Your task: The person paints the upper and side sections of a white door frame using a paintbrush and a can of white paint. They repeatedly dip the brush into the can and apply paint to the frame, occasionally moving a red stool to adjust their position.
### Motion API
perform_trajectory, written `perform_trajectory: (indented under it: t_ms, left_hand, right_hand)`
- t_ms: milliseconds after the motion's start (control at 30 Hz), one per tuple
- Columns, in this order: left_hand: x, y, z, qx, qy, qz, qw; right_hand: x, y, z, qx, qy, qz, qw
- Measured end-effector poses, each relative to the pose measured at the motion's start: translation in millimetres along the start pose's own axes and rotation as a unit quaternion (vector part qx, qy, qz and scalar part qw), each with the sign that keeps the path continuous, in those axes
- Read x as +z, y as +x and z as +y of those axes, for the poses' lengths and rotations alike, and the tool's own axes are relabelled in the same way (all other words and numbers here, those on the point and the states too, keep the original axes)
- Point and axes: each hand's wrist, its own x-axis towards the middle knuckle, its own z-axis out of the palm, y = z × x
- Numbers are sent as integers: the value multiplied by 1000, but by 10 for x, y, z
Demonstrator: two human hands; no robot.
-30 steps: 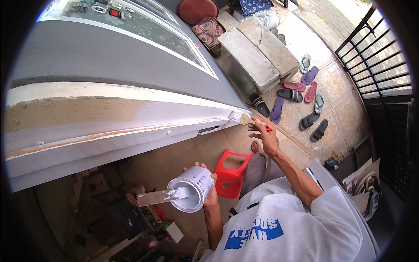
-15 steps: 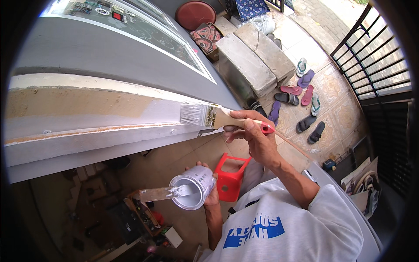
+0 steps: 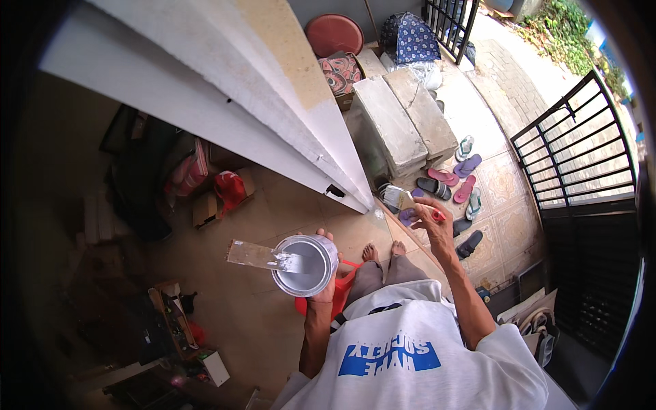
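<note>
My left hand (image 3: 328, 290) is wrapped round a paint can (image 3: 336, 258) with pale grey paint inside. A flat wooden stick (image 3: 247, 255), smeared with paint at one end, lies across the can's rim on the left. In my right hand (image 3: 433, 223) is a paintbrush (image 3: 406, 197), its whitish bristles pointing left and its handle tip red. The brush is right of the lower end of a long white ledge (image 3: 273, 89), apart from it. Part of that ledge's upper face shows a tan patch.
Below the can stands a red plastic stool (image 3: 347, 278), partly hidden, beside my bare feet (image 3: 370, 253). Concrete blocks (image 3: 389, 130) and several sandals (image 3: 443, 177) are on the tiles beyond. A black metal gate (image 3: 564, 150) stands at right, boxes and clutter (image 3: 181, 321) at left.
The brush has come off the ledge and moved right and down with my right hand. My view has swung, so the ledge now slants across the upper left. My left hand keeps the can.
</note>
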Motion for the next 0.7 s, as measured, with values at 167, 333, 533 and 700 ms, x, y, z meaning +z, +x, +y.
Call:
perform_trajectory:
  t_ms: [167, 333, 533, 700]
  left_hand:
    - [-136, -50, -11, -11, -15, 7, 1000]
    - [-459, -79, -27, -2, -15, 48, 999]
    - [-309, -42, -114, -30, -12, 7, 999]
    - [-116, -234, 38, -41, -27, 15, 999]
  right_hand:
    - [104, -242, -506, -98, -78, 32, 992]
    - [389, -516, -1155, -151, -93, 4, 984]
    - [446, -191, -994, -189, -137, -32, 972]
    - [303, 183, -83, -102, -153, -24, 983]
